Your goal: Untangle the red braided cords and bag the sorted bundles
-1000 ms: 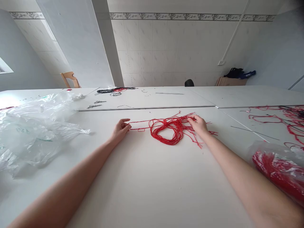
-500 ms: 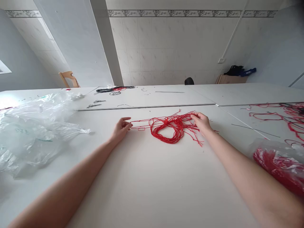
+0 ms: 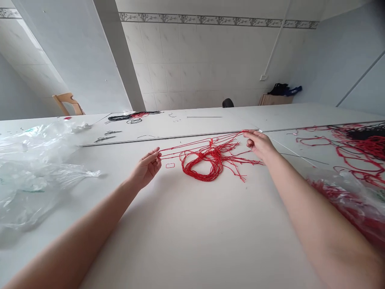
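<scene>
Seen from the head camera, a broad white surface made of joined panels fills the lower frame, with thin seams running across it. Beyond it rises a wall of pale tiles topped by a dark patterned border. A wooden chair stands far left, and a dark bag sits on a cardboard box far right. A crumpled clear plastic bag lies on the left of the surface, and a plastic bag of red strands lies at lower right, below a heap of red and black strands. More black and red strands and a thin grey bar lie on the far panel. At centre is a tangle of red beaded strands, coiled in a loose loop, with its long axis running left to right and rising slightly toward the right. The right hand pinches the strands' upper end between its fingertips. The left hand is half curled at the other end, and whether it grips the strands cannot be told. A small red rectangular loop lies just beside the left hand.
</scene>
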A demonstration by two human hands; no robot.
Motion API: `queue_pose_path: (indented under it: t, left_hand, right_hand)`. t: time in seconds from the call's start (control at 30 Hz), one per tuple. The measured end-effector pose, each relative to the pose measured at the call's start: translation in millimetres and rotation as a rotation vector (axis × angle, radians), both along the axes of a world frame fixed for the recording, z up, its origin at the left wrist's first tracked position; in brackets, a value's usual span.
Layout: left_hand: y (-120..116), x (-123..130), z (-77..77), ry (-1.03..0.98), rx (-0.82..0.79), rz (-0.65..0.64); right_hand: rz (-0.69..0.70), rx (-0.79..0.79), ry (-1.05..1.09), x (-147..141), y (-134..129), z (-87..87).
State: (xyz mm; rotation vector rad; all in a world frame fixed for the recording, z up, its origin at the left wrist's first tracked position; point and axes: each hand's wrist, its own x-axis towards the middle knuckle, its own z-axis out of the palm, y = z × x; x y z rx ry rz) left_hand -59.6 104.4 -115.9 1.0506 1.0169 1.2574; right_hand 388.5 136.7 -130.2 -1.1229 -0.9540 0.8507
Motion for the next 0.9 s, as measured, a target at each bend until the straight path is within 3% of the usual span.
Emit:
queue_pose_path:
  t: [0.33, 0.67, 0.9]
  left_hand:
    - [5.8, -13.1, -6.4, -0.037, -0.041, 0.074]
    - [5.2, -9.0, -20.3, 0.148, 0.018, 0.112]
    - [4.9, -8.9, -20.2, 0.138, 0.004, 0.1]
  right_hand:
    - [0.327, -0.089, 0.12, -1.4, -9.5, -5.7]
    - [0.332, -0.086, 0.152, -1.2, -10.1, -9.6]
    - [0.272, -0.1, 0.124, -4.5, -7.0, -19.3]
